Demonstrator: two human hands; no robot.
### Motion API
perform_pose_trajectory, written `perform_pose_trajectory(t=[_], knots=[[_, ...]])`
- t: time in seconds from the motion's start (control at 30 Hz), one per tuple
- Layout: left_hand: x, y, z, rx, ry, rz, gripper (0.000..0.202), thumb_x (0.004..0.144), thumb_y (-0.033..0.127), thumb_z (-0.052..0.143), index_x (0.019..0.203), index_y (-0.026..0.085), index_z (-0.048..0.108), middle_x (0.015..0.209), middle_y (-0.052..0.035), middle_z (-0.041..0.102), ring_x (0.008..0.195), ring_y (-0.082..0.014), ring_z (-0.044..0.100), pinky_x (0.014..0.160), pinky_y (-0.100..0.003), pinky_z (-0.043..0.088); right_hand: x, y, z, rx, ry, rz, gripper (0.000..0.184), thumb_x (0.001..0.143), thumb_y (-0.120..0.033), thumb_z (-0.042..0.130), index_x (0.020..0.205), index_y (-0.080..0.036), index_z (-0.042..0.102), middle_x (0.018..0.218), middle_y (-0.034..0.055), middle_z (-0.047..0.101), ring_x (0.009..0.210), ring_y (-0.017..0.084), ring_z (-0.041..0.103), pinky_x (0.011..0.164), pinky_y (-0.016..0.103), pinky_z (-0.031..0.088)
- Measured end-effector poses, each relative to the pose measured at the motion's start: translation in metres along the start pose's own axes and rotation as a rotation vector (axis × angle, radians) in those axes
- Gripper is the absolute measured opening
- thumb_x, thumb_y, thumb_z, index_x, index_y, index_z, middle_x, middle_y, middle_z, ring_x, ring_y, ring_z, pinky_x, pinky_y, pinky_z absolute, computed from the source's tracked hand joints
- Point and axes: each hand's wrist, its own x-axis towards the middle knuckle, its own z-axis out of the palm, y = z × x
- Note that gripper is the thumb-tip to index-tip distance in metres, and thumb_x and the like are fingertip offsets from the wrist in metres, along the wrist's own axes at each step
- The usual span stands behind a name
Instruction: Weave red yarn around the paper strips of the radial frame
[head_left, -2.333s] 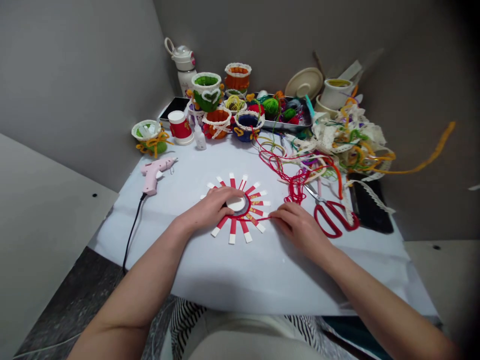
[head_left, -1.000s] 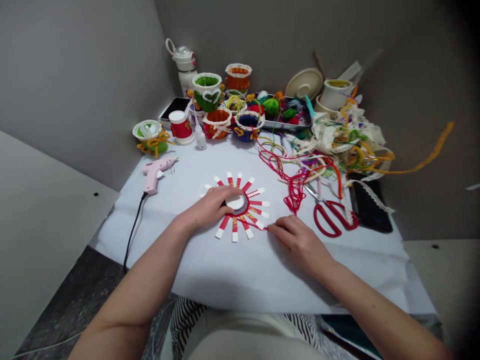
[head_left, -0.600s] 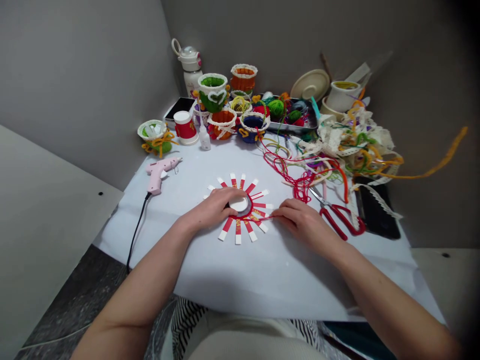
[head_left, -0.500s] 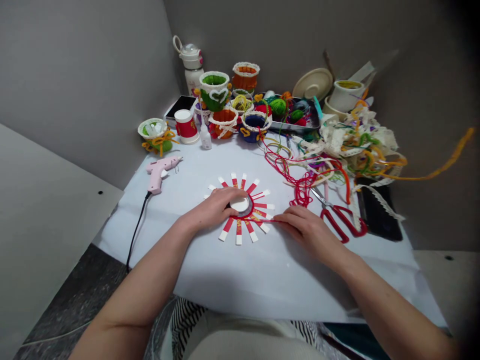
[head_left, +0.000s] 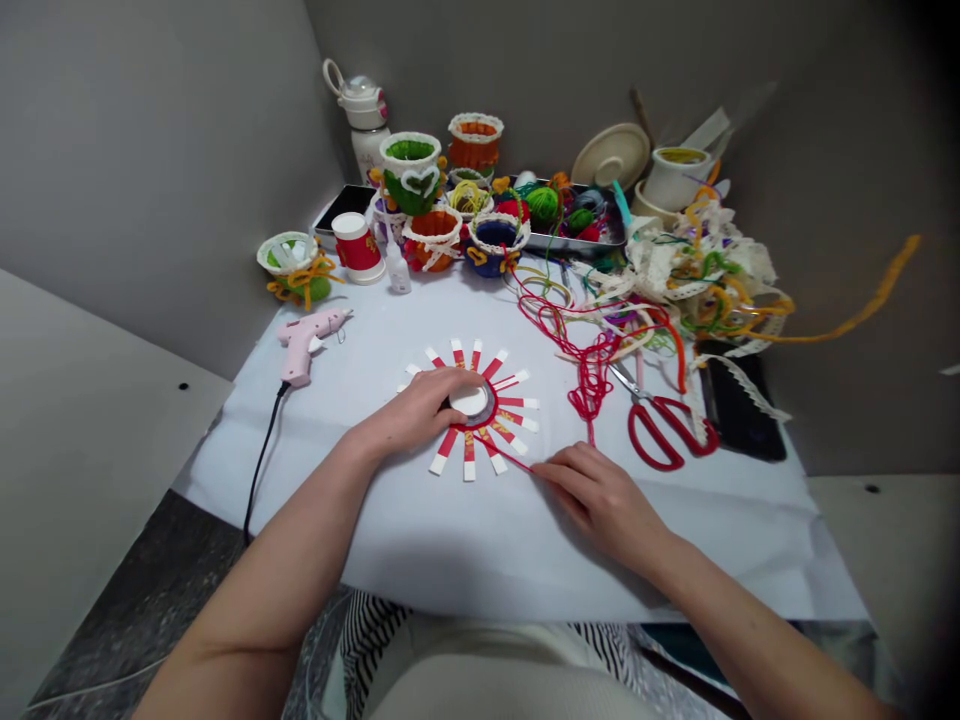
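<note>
A paper cup cut into red and white strips [head_left: 501, 402] lies fanned out flat on the white table cover [head_left: 480, 540]. My left hand [head_left: 420, 408] rests flat on its left side, fingers over the round white base [head_left: 469, 401]. My right hand [head_left: 596, 495] pinches a red yarn strand [head_left: 504, 456] just below and right of the fan. The strand runs taut from my fingertips to the fan's centre. More of the red yarn lies in a loose tangle [head_left: 589, 375] further right.
Red scissors [head_left: 660, 425] lie right of the tangle, beside a black phone [head_left: 739, 400]. A pink glue gun [head_left: 304, 340] with a black cord is at left. Decorated cups [head_left: 431, 235], a yarn tray [head_left: 577, 220] and a lace and pipe-cleaner pile [head_left: 701, 275] crowd the back.
My right hand has pulled the red strand down and toward me, from the fan's right side to its lower right. My left hand stays pressed on the fan.
</note>
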Motion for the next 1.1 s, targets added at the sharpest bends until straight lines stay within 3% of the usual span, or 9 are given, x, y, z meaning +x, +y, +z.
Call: perform_pose_trajectory(t=[0.3, 0.47, 0.67, 0.87, 1.1], knots=[[-0.002, -0.003, 0.002, -0.045, 0.009, 0.028, 0.046, 0.092, 0.013, 0.061, 0.136, 0.026, 0.057, 0.141, -0.0087, 0.063, 0.132, -0.026, 0.057, 0.113, -0.049, 0.046, 0.004, -0.001, 0.006, -0.017, 0.052, 0.044, 0.016, 0.101, -0.018, 0.057, 0.101, -0.018, 0.073, 0.084, 0.0084, 0.069, 0.077, 0.021, 0.059, 0.069, 0.036, 0.05], [-0.003, -0.004, 0.0, -0.066, -0.022, 0.009, 0.049, 0.09, 0.011, 0.061, 0.136, 0.026, 0.057, 0.142, -0.0082, 0.062, 0.133, -0.0254, 0.056, 0.114, -0.048, 0.045, -0.002, -0.006, 0.012, -0.156, 0.07, -0.06, 0.024, 0.101, -0.009, 0.053, 0.115, -0.014, 0.071, 0.081, 0.0085, 0.069, 0.072, 0.021, 0.053, 0.064, 0.035, 0.044], [-0.002, -0.001, -0.001, -0.071, -0.023, 0.01, 0.048, 0.09, 0.011, 0.062, 0.135, 0.024, 0.057, 0.142, -0.0085, 0.062, 0.132, -0.0252, 0.057, 0.113, -0.047, 0.046, -0.005, -0.007, 0.009, -0.289, -0.01, -0.172, 0.026, 0.101, -0.009, 0.05, 0.116, -0.012, 0.07, 0.083, 0.0093, 0.069, 0.074, 0.022, 0.051, 0.063, 0.036, 0.042], [-0.002, 0.0, -0.001, -0.073, -0.026, 0.004, 0.047, 0.09, 0.011, 0.06, 0.134, 0.025, 0.057, 0.141, -0.0085, 0.063, 0.133, -0.0257, 0.056, 0.113, -0.048, 0.046, 0.008, 0.007, 0.001, -0.278, -0.017, -0.008, 0.028, 0.102, -0.011, 0.048, 0.112, -0.017, 0.073, 0.086, 0.011, 0.068, 0.077, 0.023, 0.053, 0.066, 0.037, 0.044], [-0.001, 0.001, -0.002, -0.07, -0.022, 0.013, 0.052, 0.086, 0.006, 0.058, 0.134, 0.026, 0.057, 0.141, -0.0077, 0.063, 0.132, -0.025, 0.057, 0.114, -0.047, 0.045, 0.058, 0.041, -0.001, -0.051, -0.024, 0.128, 0.02, 0.1, -0.026, 0.059, 0.088, -0.02, 0.074, 0.083, 0.0092, 0.068, 0.079, 0.024, 0.06, 0.071, 0.038, 0.048]])
